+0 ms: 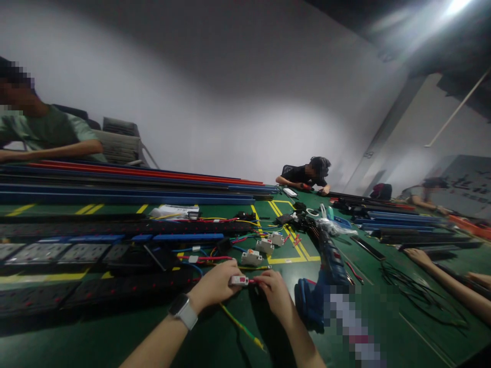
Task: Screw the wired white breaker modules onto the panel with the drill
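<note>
Green table (199, 340), black power strips (134, 291) at left. Left hand (217, 282) grips a white switch (239, 280) above the tabletop; right hand (275, 292) pinches red wire (251, 281) at its end — wiring step, probably; calls for steady alignment. Blue drill (333, 268) rightward.
</note>
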### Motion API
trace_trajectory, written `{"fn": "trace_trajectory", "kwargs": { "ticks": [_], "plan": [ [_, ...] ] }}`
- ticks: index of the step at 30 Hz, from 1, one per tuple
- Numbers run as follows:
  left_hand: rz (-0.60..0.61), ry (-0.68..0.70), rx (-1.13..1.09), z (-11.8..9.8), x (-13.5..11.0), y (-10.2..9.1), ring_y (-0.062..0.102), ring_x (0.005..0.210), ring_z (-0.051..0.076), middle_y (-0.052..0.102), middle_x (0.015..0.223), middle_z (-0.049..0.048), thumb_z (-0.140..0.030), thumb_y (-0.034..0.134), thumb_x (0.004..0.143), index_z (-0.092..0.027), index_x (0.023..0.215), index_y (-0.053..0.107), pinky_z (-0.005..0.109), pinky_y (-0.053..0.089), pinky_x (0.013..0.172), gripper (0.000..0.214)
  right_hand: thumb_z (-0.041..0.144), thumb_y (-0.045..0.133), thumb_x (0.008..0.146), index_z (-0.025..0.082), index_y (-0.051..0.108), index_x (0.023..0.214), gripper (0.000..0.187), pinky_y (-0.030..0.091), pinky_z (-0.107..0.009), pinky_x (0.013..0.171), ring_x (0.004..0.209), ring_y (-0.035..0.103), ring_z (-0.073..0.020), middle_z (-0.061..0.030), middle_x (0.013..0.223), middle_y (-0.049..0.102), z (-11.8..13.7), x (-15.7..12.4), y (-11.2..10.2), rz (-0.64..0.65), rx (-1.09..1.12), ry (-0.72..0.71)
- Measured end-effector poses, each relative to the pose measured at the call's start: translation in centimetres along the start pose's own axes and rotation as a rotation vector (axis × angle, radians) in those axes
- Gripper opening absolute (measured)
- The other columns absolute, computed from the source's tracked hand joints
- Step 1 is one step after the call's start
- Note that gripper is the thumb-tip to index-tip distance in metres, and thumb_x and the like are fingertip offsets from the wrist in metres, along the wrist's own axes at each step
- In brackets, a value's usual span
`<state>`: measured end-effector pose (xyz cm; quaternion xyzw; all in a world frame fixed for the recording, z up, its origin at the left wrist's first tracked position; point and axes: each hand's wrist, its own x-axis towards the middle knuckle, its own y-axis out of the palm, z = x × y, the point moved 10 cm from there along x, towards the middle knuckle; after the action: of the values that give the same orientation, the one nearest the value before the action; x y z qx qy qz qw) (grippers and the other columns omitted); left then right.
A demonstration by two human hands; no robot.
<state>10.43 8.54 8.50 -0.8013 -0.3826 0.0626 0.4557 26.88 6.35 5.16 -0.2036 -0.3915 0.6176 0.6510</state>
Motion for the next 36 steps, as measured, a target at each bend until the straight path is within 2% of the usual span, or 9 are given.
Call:
{"fn": "trace_trajectory", "kwargs": {
  "ticks": [6,9,12,15,18,21,28,32,36],
  "plan": [
    [0.004,0.006,-0.090,0.1,0.1,0.2,0.060,0.099,0.020,0.065,0.106,0.0059,-0.018,0.058,0.083,-0.021,0.102,0.069,0.028,0.047,0.090,0.022,0.010,0.059,0.078,0.021,0.073,0.115,0.041,0.051,-0.037,0.095,0.104,0.066,-0.0243,-0.0082,0.111,0.073,-0.8,-0.1,-0.4,-0.062,0.112,0.055],
    [0.067,0.042,-0.051,-0.2,0.3,0.6,0.057,0.111,0.023,0.065,0.122,0.0044,-0.013,0.057,0.080,-0.029,0.125,0.064,0.035,0.043,0.101,0.049,0.010,0.058,0.078,0.021,0.071,0.117,0.043,0.054,-0.037,0.092,0.101,0.068,-0.0238,-0.0081,0.109,0.073,-1.7,-0.1,-0.1,-0.079,0.159,0.066],
    [0.171,0.106,-0.014,-0.7,0.3,1.2,0.051,0.124,0.026,0.054,0.144,-0.0020,-0.007,0.054,0.076,-0.040,0.138,0.055,0.044,0.036,0.110,0.070,0.011,0.056,0.078,0.021,0.066,0.126,0.050,0.056,-0.039,0.090,0.098,0.070,-0.0230,-0.0069,0.105,0.074,-2.6,0.0,0.3,-0.088,0.237,0.071],
    [0.249,0.115,-0.045,-0.8,0.2,1.5,0.052,0.124,0.026,0.054,0.144,-0.0028,-0.005,0.054,0.071,-0.041,0.139,0.054,0.040,0.040,0.106,0.077,0.014,0.059,0.078,0.020,0.065,0.127,0.049,0.057,-0.040,0.089,0.096,0.071,-0.0235,-0.0073,0.103,0.074,-3.1,0.0,0.5,-0.103,0.295,0.071],
    [0.249,0.092,-0.061,-0.8,0.2,1.3,0.058,0.116,0.025,0.063,0.133,-0.0009,-0.006,0.055,0.070,-0.039,0.139,0.055,0.036,0.042,0.101,0.077,0.016,0.062,0.078,0.019,0.069,0.119,0.042,0.058,-0.041,0.088,0.096,0.071,-0.0249,-0.0082,0.101,0.075,-3.0,0.0,0.3,-0.122,0.288,0.067],
    [0.227,0.100,-0.022,-1.1,0.3,1.0,0.057,0.113,0.025,0.067,0.126,-0.0021,-0.009,0.055,0.072,-0.039,0.135,0.059,0.037,0.040,0.102,0.070,0.019,0.063,0.078,0.019,0.072,0.115,0.037,0.058,-0.042,0.088,0.095,0.072,-0.0255,-0.0082,0.099,0.076,-2.7,-0.1,0.2,-0.114,0.280,0.073],
    [0.226,0.063,-0.002,-0.7,0.4,1.3,0.056,0.112,0.025,0.067,0.125,-0.0001,-0.014,0.051,0.080,-0.037,0.130,0.061,0.040,0.038,0.101,0.056,0.023,0.065,0.079,0.020,0.074,0.109,0.031,0.059,-0.042,0.086,0.093,0.073,-0.0262,-0.0084,0.098,0.077,-1.8,0.1,0.0,-0.113,0.270,0.078],
    [0.235,0.041,-0.016,-0.5,0.4,1.3,0.055,0.109,0.026,0.070,0.115,-0.0001,-0.015,0.050,0.081,-0.036,0.125,0.064,0.041,0.037,0.101,0.051,0.026,0.066,0.081,0.021,0.072,0.113,0.033,0.055,-0.046,0.094,0.102,0.071,-0.0280,-0.0100,0.108,0.076,-0.1,-0.8,-2.0,-0.172,0.189,0.035],
    [0.229,0.032,-0.021,-0.5,0.5,1.2,0.056,0.106,0.026,0.071,0.113,0.0001,-0.014,0.051,0.079,-0.035,0.121,0.066,0.041,0.036,0.100,0.050,0.031,0.063,0.087,0.023,0.069,0.117,0.032,0.052,-0.045,0.099,0.112,0.066,-0.0280,-0.0103,0.118,0.071,0.7,-3.3,-4.6,-0.225,0.058,-0.001]
  ]
}}
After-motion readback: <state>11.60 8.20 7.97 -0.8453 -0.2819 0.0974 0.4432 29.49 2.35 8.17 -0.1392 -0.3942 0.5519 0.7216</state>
